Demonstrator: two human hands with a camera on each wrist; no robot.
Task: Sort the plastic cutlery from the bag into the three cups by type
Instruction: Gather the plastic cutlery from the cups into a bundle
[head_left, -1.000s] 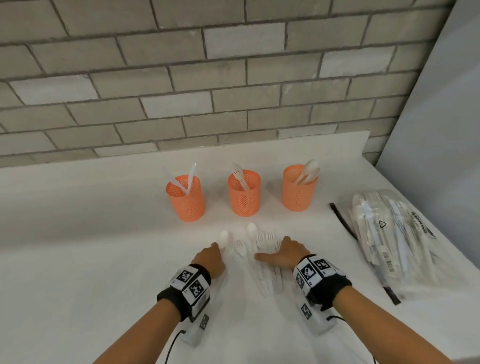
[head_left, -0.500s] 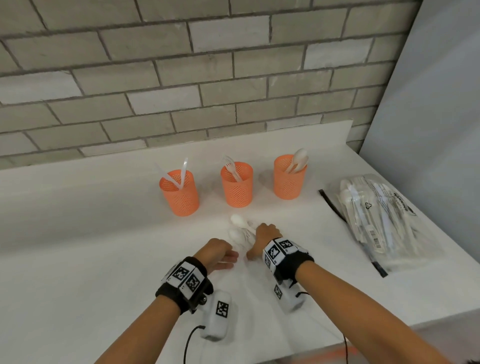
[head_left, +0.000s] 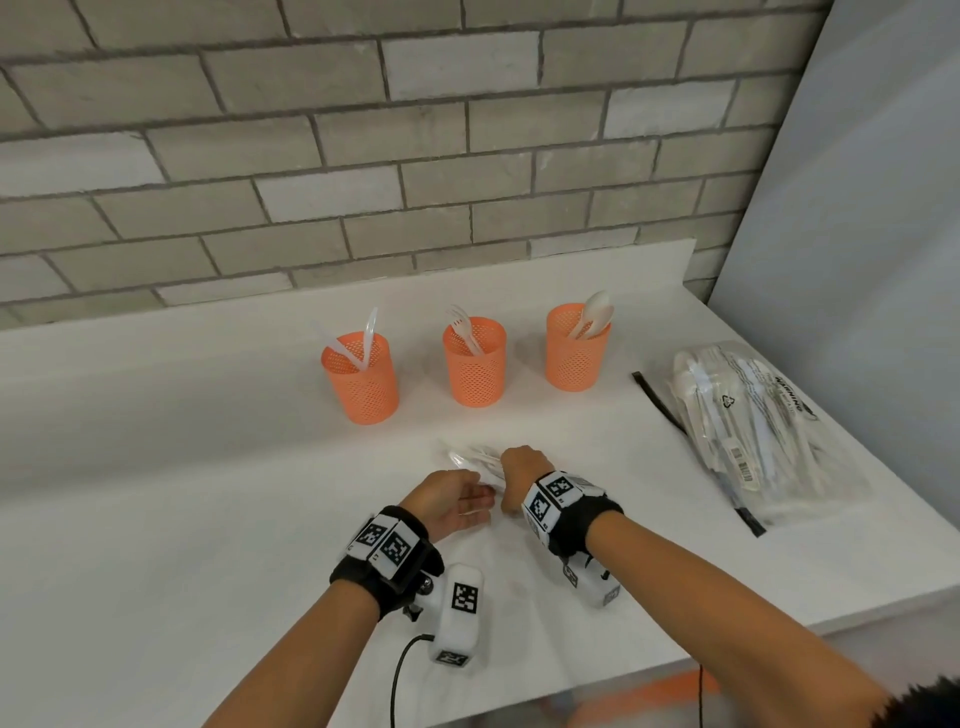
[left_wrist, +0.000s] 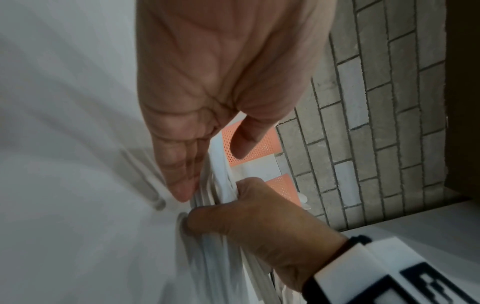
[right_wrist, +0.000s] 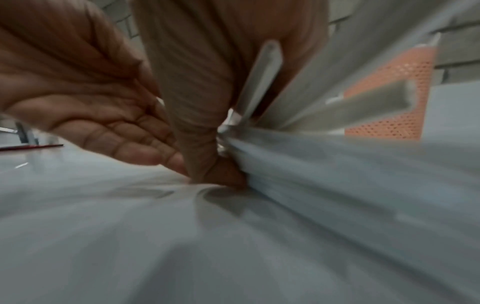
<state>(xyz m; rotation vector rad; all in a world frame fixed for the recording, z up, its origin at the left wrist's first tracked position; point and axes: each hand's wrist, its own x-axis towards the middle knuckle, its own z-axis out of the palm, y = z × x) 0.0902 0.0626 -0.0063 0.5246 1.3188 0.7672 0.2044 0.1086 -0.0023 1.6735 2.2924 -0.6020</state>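
A bundle of white plastic cutlery (head_left: 475, 458) lies on the white table (head_left: 208, 519) in front of three orange mesh cups. The left cup (head_left: 361, 382) holds knives, the middle cup (head_left: 474, 366) forks, the right cup (head_left: 577, 351) spoons. My right hand (head_left: 519, 475) curls round the bundle from the right; the left wrist view shows this right hand (left_wrist: 254, 218) gripping the handles (left_wrist: 221, 185). My left hand (head_left: 457, 499) lies beside it, fingers (left_wrist: 182, 174) straight against the bundle's left side. Handles fan out past my thumb in the blurred right wrist view (right_wrist: 298, 148).
The clear plastic bag (head_left: 748, 426) with more white cutlery lies flat at the right, near the grey side wall (head_left: 857, 260). A brick wall (head_left: 415, 156) rises behind the cups. The table's front edge (head_left: 675, 660) runs just below my right forearm.
The cutlery that lay spread between my hands is now gathered into one bundle. My hands have come together, and the right hand has turned and closed round the bundle.
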